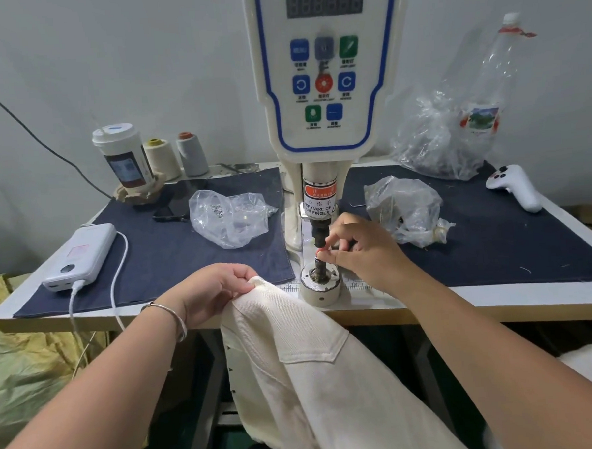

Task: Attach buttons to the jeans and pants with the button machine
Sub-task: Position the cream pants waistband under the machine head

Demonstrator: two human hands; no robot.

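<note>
Left hand [215,290] pinches cream pants [316,371] at the top edge, just left of machine [328,85] die [321,284]. Right hand [354,248] fingertips closed on something small at the die post; can't tell what. Pants hang off table [497,299] front.

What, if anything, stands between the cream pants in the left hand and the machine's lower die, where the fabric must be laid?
The right hand does: its fingertips pinch a small piece right over the lower die, under the punch. The left hand holds the cream pants just left of the die; nothing else lies between.
</note>
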